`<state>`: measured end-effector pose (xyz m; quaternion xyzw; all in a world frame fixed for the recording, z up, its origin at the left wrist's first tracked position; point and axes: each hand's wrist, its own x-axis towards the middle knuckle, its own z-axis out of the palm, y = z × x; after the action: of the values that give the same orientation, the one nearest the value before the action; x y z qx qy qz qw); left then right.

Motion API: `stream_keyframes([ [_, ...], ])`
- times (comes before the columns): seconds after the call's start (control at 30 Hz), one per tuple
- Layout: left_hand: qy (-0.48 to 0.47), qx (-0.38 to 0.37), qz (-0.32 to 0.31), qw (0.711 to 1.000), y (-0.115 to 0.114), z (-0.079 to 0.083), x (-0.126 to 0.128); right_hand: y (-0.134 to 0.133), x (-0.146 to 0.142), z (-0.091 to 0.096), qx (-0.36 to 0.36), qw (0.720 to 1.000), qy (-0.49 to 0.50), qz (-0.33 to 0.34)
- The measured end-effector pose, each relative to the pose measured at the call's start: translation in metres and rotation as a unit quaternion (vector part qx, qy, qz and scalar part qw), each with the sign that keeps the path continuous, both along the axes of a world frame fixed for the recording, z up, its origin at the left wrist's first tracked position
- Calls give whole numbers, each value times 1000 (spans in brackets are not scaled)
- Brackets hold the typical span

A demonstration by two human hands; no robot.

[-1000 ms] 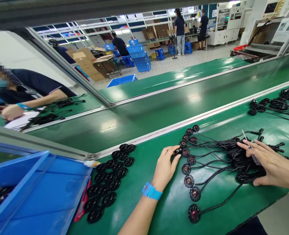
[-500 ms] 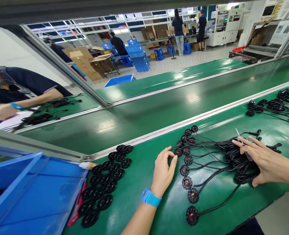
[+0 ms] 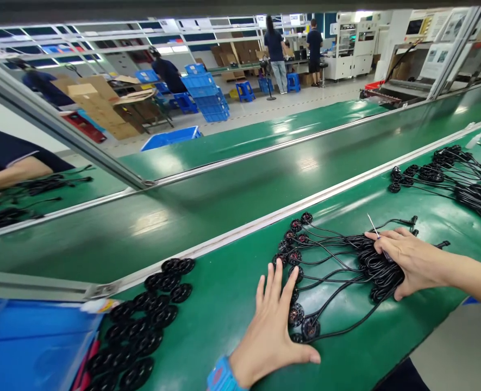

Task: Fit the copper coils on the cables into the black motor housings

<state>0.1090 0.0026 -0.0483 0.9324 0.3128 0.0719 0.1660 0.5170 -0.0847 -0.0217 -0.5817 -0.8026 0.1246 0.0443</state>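
Observation:
A bundle of black cables (image 3: 381, 269) lies on the green belt (image 3: 232, 277), each cable ending in a round black disc with a red centre (image 3: 295, 255). The discs sit in a curved row. My left hand (image 3: 270, 328) lies flat on the belt with its fingers spread, open, the fingertips touching the lower discs of that row. A blue band is on that wrist. My right hand (image 3: 407, 260) rests on top of the cable bundle and grips a thin metal tool (image 3: 374, 227) between its fingers, the tip sticking up.
Several loose black discs (image 3: 150, 315) lie to the left, beside a blue bin (image 3: 32, 347). A second cable bundle (image 3: 448, 171) sits further right on the belt. Across the middle conveyor (image 3: 224, 190) a co-worker's arm (image 3: 7, 174) shows. People stand far back.
My left hand slid down from the upper discs and now lies flat by the lower ones. The discs sit closer together. My right hand stays on the bundle.

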Motion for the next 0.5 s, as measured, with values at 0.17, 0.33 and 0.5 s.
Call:
stream_keyframes([
  [0.17, 5, -24, -55, 998, 35, -1, 28, -22, 14, 2, 5, 998, -19, -62],
  [0.33, -6, -37, -128, 991, 79, -4, 92, -44, 42, 6, 15, 989, -49, -135],
  [0.5, -7, -97, -171, 980, 123, 4, 174, -55, 80, 7, 24, 974, -82, -210],
])
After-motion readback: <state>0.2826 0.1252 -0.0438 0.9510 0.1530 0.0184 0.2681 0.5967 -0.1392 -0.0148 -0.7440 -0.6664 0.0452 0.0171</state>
